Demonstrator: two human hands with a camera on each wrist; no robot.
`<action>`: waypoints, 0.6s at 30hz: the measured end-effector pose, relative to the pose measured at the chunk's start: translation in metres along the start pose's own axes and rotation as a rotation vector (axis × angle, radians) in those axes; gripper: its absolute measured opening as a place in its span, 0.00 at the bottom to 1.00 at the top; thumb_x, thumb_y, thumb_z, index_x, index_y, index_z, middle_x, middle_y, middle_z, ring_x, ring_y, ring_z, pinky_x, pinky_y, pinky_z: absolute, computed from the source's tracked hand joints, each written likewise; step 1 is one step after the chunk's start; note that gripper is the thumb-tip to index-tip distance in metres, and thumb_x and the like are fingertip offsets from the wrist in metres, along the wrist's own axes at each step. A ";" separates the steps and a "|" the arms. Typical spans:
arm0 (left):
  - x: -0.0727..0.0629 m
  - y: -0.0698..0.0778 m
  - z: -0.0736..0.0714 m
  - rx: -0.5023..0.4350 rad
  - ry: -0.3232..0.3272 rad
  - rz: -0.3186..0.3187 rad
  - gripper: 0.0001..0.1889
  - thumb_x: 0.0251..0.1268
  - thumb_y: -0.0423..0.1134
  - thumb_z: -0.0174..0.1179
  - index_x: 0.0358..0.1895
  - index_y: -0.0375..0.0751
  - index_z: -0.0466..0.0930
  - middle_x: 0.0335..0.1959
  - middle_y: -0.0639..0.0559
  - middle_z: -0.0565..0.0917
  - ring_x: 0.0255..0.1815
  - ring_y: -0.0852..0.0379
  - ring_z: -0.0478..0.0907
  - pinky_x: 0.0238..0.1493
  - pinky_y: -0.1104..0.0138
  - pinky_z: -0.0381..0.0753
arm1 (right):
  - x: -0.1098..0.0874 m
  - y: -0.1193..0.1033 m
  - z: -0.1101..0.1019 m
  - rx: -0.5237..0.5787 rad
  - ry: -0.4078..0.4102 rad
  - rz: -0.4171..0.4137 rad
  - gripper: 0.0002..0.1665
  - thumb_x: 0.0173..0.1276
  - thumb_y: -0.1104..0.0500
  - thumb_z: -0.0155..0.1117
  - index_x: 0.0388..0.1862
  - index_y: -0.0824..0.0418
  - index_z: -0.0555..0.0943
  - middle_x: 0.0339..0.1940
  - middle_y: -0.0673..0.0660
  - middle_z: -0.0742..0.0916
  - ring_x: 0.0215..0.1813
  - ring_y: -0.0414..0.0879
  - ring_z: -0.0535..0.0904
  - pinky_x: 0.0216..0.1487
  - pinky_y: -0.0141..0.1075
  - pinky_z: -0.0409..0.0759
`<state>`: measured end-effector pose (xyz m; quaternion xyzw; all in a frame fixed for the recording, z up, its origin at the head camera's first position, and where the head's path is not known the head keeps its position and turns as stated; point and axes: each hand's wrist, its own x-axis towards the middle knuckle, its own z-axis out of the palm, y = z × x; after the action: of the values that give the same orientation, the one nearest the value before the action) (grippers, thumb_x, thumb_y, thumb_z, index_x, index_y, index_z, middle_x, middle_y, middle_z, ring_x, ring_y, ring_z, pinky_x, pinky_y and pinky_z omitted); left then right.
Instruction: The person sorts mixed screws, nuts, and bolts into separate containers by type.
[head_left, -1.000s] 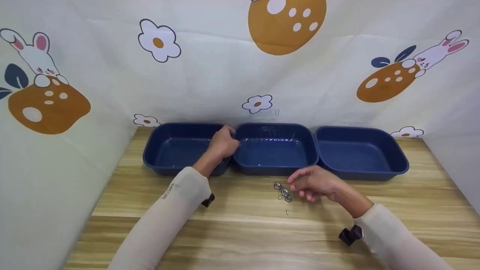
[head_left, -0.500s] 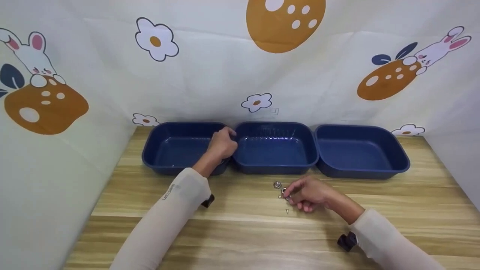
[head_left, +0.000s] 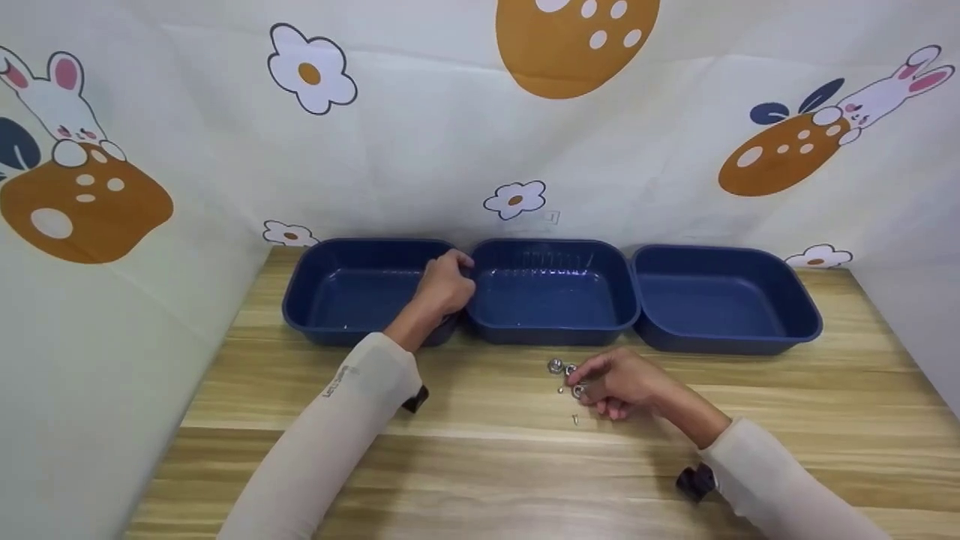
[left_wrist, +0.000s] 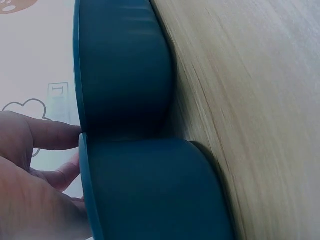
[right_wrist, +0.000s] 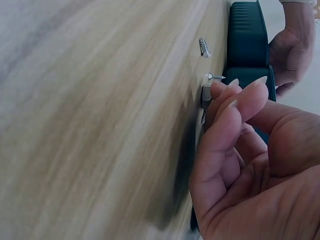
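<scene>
My left hand (head_left: pixel 446 283) rests at the rims where the left blue bin (head_left: pixel 360 330) and the middle blue bin (head_left: pixel 555 330) meet. In the left wrist view its fingertips touch the rim from the far side. Down on the wooden table, my right hand (head_left: pixel 626 382) pinches a silver hex nut (head_left: pixel 578 391) between thumb and index finger. Two more nuts lie beside it, one nut (head_left: pixel 555 366) to the left and one nut (head_left: pixel 571 370) by the index finger. Small screws (right_wrist: pixel 204 47) lie close by in the right wrist view.
A third blue bin (head_left: pixel 727 341) stands at the right end of the row. Behind the bins hangs a pale cloth (head_left: pixel 412 150) printed with rabbits and flowers. The wooden table (head_left: pixel 480 465) extends in front.
My right hand has come down and left onto the nuts, and its fingers have closed around one. A neighbouring nut has shifted slightly towards the bins. My left hand stays at the rims.
</scene>
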<state>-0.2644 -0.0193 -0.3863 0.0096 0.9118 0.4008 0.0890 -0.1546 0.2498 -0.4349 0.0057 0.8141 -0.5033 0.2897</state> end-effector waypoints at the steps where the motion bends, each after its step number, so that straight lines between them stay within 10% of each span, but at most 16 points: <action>1: 0.000 0.000 0.000 0.001 0.001 0.002 0.22 0.58 0.27 0.49 0.57 0.40 0.75 0.60 0.40 0.74 0.65 0.46 0.68 0.65 0.58 0.67 | 0.000 0.000 0.000 -0.004 0.004 -0.005 0.17 0.55 0.70 0.69 0.45 0.64 0.85 0.13 0.52 0.79 0.13 0.38 0.72 0.14 0.28 0.72; 18: 0.000 0.000 0.000 -0.008 -0.025 -0.025 0.23 0.59 0.27 0.49 0.59 0.42 0.73 0.63 0.40 0.71 0.63 0.47 0.68 0.60 0.58 0.70 | 0.002 0.004 0.000 -0.049 0.004 -0.036 0.14 0.55 0.70 0.68 0.43 0.65 0.83 0.13 0.53 0.80 0.12 0.37 0.72 0.13 0.28 0.72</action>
<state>-0.2649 -0.0192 -0.3859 0.0030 0.9090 0.4032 0.1056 -0.1547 0.2508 -0.4389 -0.0151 0.8267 -0.4885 0.2788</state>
